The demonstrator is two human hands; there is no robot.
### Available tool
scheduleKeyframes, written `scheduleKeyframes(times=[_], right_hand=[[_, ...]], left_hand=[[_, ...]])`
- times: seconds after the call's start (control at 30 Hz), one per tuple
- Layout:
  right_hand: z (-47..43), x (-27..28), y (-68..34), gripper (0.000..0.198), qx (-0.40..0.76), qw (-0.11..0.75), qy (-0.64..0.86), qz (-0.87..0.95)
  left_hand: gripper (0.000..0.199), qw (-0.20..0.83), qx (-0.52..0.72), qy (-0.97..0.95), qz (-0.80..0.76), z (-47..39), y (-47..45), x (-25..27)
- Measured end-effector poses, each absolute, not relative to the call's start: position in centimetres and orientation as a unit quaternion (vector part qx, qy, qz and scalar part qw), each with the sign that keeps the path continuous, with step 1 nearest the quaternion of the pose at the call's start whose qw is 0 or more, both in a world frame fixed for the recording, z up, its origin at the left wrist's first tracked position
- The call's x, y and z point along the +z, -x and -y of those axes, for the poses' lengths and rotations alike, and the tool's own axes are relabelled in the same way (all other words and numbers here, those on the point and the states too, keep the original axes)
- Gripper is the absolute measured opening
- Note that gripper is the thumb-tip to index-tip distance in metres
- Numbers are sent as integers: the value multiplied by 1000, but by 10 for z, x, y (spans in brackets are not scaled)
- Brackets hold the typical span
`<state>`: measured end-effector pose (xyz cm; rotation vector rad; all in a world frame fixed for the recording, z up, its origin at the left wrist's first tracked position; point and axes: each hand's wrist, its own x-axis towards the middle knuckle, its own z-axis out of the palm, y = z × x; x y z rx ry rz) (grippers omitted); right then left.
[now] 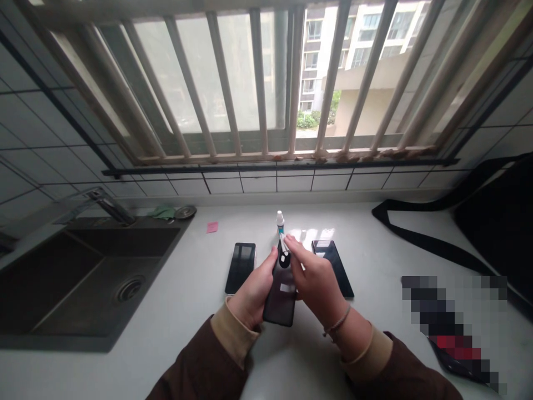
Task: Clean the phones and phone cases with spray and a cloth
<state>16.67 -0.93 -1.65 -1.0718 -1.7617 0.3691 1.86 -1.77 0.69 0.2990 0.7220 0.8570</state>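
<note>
My left hand (254,289) is closed around the side of a dark phone (280,303), its back and oval camera area turned up toward me. My right hand (314,272) is over the phone's upper right edge, its fingers closed on a thin white strip (283,242) by the camera lenses. Whether the strip is paper, cloth or a stick, I cannot tell. Just beyond the phone's top stands a small white bottle (280,218) with a teal label. A second phone (241,266) lies left of my hands, and a third phone (333,266) lies to the right, partly behind my right hand.
At the left is a dark sink (145,244) with a faucet (110,205); a green cloth (161,213) and a metal strainer (185,212) sit behind it. A pink note (212,226) lies on the white counter (187,311). A black bag (495,205) with a strap fills the right. Nearby is a blurred-out object (453,333).
</note>
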Motion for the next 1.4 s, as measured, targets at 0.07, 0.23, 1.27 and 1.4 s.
scheduleKeyframes(times=[0.07, 0.23, 1.27, 1.4], right_hand=[[8, -20, -164, 51, 135, 472, 400, 774], [12, -21, -157, 57, 136, 431, 312, 835], [19, -13, -159, 46, 148, 488, 228, 829], [21, -15, -159, 40, 143, 478, 200, 843]], left_hand=[[43, 835, 432, -126, -317, 16, -21, 6], [50, 785, 499, -97, -353, 9, -15, 8], [65, 614, 715, -76, -327, -10, 23, 23], [52, 581, 745, -73, -321, -13, 31, 23]])
